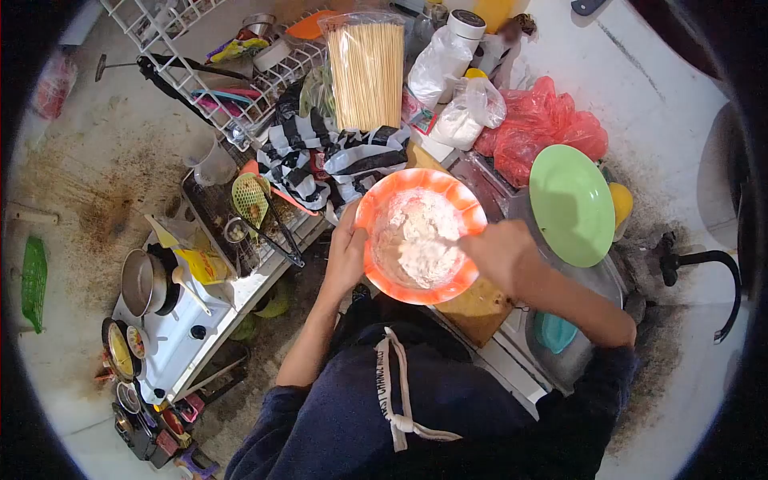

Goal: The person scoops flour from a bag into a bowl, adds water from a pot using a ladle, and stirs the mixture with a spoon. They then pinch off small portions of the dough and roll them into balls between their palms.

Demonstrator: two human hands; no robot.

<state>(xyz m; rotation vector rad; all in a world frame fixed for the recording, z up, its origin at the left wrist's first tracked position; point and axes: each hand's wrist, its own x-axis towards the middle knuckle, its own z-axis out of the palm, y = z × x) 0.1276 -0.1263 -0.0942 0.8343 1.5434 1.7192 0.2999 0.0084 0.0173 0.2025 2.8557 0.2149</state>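
Note:
An orange and white bowl [380,276] with a scalloped pattern holds a lumpy, pale floury mixture [424,244]. My left hand [346,250] grips the bowl's left rim. At the right rim is my right hand [500,254], blurred by motion, its fingers closed over the mixture; what they hold is too smeared to make out. Beneath the bowl lies a wooden board [474,310].
A green plate [571,204] lies right of the bowl, over the sink [596,292] with its black tap [704,258]. Behind are a red bag [544,124], skewers [366,76] and a striped bag [360,156]. A stove [180,320] with pans stands left.

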